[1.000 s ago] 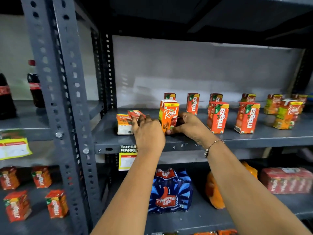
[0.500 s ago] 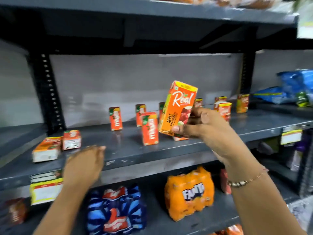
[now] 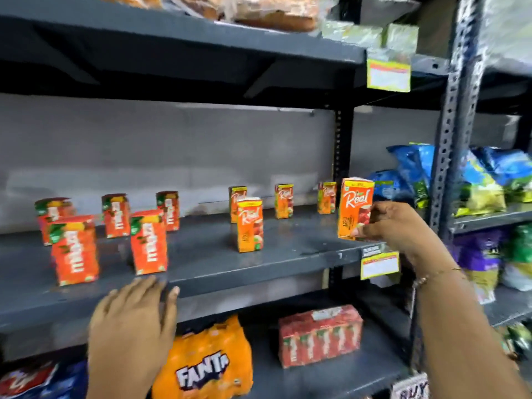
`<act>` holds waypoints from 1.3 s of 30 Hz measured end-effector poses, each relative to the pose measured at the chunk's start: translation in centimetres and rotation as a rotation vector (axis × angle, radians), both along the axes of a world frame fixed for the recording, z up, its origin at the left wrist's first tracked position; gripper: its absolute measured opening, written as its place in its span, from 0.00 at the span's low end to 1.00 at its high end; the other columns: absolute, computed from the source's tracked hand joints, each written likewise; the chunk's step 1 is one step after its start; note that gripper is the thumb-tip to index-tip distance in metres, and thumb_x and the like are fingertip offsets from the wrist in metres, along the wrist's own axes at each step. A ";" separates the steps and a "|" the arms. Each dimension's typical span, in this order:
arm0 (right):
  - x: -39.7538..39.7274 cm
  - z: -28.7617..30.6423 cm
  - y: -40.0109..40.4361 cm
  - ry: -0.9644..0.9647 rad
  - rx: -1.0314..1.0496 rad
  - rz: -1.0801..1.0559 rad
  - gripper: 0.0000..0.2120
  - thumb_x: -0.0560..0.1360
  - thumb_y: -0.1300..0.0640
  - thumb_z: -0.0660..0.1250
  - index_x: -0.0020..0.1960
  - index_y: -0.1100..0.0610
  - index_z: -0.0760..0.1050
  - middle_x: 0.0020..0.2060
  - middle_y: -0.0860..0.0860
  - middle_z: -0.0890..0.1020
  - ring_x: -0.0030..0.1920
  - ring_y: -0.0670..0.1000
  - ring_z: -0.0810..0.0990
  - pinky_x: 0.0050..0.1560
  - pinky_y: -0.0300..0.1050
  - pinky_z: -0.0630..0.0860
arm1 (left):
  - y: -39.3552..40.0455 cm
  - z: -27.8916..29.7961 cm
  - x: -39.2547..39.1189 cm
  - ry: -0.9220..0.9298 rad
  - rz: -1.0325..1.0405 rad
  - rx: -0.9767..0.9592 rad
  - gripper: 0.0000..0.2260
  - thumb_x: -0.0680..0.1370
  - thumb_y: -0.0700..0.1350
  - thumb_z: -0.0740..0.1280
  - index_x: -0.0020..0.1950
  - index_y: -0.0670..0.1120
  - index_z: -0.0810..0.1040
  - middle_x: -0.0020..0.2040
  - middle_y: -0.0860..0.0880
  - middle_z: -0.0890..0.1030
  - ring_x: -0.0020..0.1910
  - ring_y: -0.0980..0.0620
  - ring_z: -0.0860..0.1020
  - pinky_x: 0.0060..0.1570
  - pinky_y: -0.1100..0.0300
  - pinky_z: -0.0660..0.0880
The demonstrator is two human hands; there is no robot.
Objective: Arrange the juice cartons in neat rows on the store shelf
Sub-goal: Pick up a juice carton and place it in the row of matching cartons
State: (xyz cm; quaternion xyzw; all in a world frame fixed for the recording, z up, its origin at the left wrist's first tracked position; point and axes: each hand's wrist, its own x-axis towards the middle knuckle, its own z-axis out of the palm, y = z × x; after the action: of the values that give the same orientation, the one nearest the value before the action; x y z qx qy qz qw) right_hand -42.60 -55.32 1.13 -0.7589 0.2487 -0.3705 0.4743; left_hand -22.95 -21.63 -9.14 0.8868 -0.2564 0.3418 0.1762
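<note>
Nearest, the left hand (image 3: pixel 131 329) rests with fingers spread flat and empty against the front edge of the dark grey metal shelf (image 3: pixel 201 263). Further in, toward the shelf's right end, the right hand (image 3: pixel 394 226) grips an upright orange "Real" juice carton (image 3: pixel 355 208) from its right side, the carton's base at the shelf surface near the front. Left of it stands another orange Real carton (image 3: pixel 249 224), then two red-orange mango cartons (image 3: pixel 148 241) in front. Behind run three Real cartons (image 3: pixel 283 201) and three more mango cartons (image 3: pixel 115 216).
</note>
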 end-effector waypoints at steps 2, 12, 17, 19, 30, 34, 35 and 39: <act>0.8 -0.7 -2.7 0.039 0.008 -0.042 0.15 0.58 0.69 0.78 0.43 0.60 0.81 0.43 0.61 0.87 0.46 0.62 0.85 0.56 0.58 0.80 | -3.2 0.6 -1.0 0.000 -0.061 0.057 0.25 0.75 0.56 0.53 0.49 0.41 0.83 0.50 0.42 0.84 0.50 0.41 0.81 0.52 0.44 0.74; 3.9 -3.6 -9.5 0.104 0.037 -0.079 0.20 0.55 0.59 0.82 0.44 0.55 0.81 0.41 0.52 0.88 0.46 0.55 0.86 0.57 0.57 0.79 | -12.4 1.6 -5.6 -0.005 -0.218 0.050 0.20 0.75 0.53 0.57 0.44 0.45 0.85 0.46 0.47 0.85 0.46 0.47 0.83 0.47 0.52 0.77; 4.5 -3.8 -11.5 0.089 0.051 -0.015 0.27 0.50 0.55 0.83 0.47 0.56 0.81 0.42 0.53 0.88 0.48 0.56 0.86 0.58 0.57 0.79 | -14.5 1.2 -5.8 -0.006 -0.272 0.079 0.20 0.75 0.54 0.56 0.47 0.45 0.85 0.49 0.48 0.85 0.49 0.49 0.82 0.51 0.53 0.77; 4.3 -3.4 -11.4 0.100 0.054 0.018 0.23 0.57 0.62 0.82 0.50 0.59 0.80 0.44 0.55 0.87 0.48 0.56 0.86 0.58 0.55 0.79 | -15.2 1.4 -6.1 -0.010 -0.294 0.080 0.19 0.74 0.53 0.57 0.47 0.45 0.85 0.48 0.48 0.85 0.48 0.49 0.83 0.49 0.53 0.77; 3.9 -2.8 -13.2 0.169 0.025 0.135 0.18 0.67 0.68 0.75 0.56 0.63 0.77 0.49 0.58 0.86 0.50 0.56 0.84 0.59 0.55 0.78 | -19.7 2.3 -6.9 -0.021 -0.349 0.055 0.17 0.74 0.52 0.57 0.44 0.47 0.84 0.43 0.51 0.85 0.43 0.51 0.83 0.44 0.57 0.78; 3.8 -3.0 -13.5 0.143 0.030 0.144 0.19 0.68 0.70 0.73 0.58 0.65 0.76 0.51 0.61 0.85 0.48 0.56 0.83 0.55 0.52 0.79 | -21.3 2.5 -7.2 -0.044 -0.355 0.018 0.11 0.72 0.49 0.64 0.42 0.46 0.84 0.41 0.51 0.85 0.41 0.50 0.83 0.41 0.56 0.78; 3.7 -3.1 -13.8 0.138 0.031 0.145 0.19 0.68 0.70 0.73 0.57 0.65 0.77 0.51 0.61 0.85 0.48 0.56 0.83 0.56 0.53 0.78 | -21.7 2.5 -7.3 -0.054 -0.355 0.013 0.10 0.71 0.49 0.65 0.41 0.46 0.84 0.40 0.51 0.85 0.40 0.50 0.83 0.41 0.56 0.78; 3.3 -2.8 -15.1 0.160 0.035 0.157 0.16 0.67 0.69 0.74 0.55 0.63 0.79 0.50 0.60 0.86 0.55 0.60 0.83 0.62 0.57 0.76 | -22.8 2.2 -7.2 -0.093 -0.333 0.015 0.11 0.72 0.49 0.64 0.39 0.46 0.84 0.38 0.51 0.84 0.38 0.50 0.82 0.39 0.56 0.77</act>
State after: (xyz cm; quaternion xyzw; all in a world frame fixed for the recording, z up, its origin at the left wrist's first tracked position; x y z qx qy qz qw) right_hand -39.26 -70.38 -1.67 -0.7949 0.2322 -0.2660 0.4935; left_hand -30.12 -44.39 -6.97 0.8167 -0.4101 0.3464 0.2115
